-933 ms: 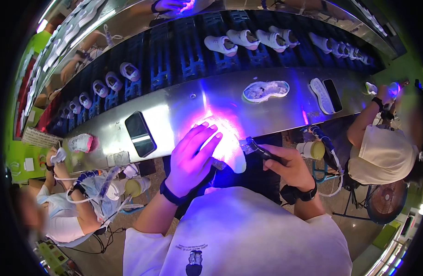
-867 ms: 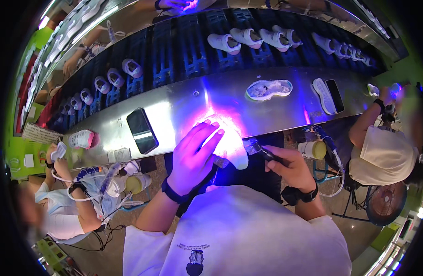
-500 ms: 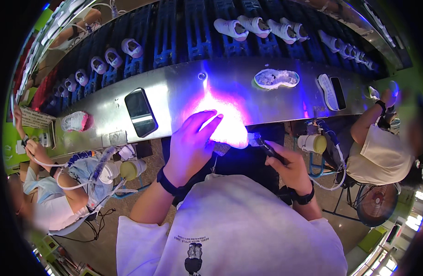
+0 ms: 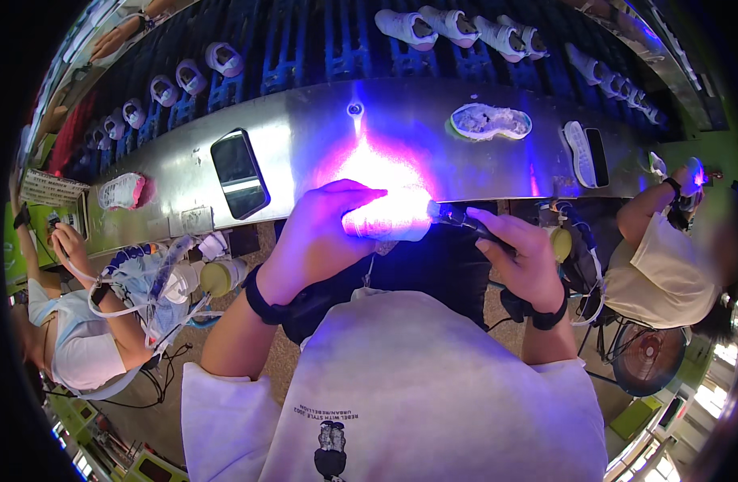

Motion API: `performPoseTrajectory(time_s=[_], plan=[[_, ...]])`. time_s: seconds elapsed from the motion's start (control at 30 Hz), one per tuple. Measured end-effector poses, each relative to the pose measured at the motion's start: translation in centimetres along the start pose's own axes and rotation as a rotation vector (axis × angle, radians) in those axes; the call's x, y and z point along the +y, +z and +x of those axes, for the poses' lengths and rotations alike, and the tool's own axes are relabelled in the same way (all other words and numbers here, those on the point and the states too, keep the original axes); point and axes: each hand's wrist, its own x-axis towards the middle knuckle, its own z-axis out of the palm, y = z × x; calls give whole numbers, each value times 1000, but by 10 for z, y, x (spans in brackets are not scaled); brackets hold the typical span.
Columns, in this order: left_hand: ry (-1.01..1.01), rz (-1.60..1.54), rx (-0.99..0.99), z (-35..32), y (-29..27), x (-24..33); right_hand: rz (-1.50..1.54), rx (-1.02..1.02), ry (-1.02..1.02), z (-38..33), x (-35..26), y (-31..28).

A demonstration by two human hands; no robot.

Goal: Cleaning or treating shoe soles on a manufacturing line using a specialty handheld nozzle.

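Under the glaring violet-white light, my left hand [image 4: 321, 233] is closed round a pale shoe [image 4: 389, 223]. The light washes out most of its surface, so I cannot tell whether it is a whole shoe or only the upper. My right hand [image 4: 523, 257] grips a dark-handled brush [image 4: 459, 219] in a pinch. The brush head meets the right end of the shoe, or comes very close to it. Both hands are at the near edge of the metal bench [image 4: 305, 104].
A pale sole [image 4: 491, 122] lies right of the light; another sole [image 4: 578, 153] lies beside a dark phone [image 4: 596, 157]. A larger phone [image 4: 240, 175] and a pink-edged shoe part [image 4: 122, 192] are at left. Shoes [image 4: 405, 28] line the blue conveyor [image 4: 329, 48]. Co-workers sit on both sides.
The shoe has turned and come a little left in my left hand, which has shifted left and lower. My right hand has moved slightly right, the brush staying at the shoe's right end.
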Motion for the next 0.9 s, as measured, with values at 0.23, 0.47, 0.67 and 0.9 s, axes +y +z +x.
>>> performPoseTrajectory(time_s=[0.23,0.47,0.67,0.9], plan=[[-275,-418,-111,8,21,8,479,17,327,-2,28,15],[-330,-686,-123,6,34,3,400,-48,264,15,24,-7],[-402,-877,-96,-3,27,6,305,-75,192,20,4,-4],[-505,-1071,-18,-19,13,12,266,-19,221,8,-3,39]])
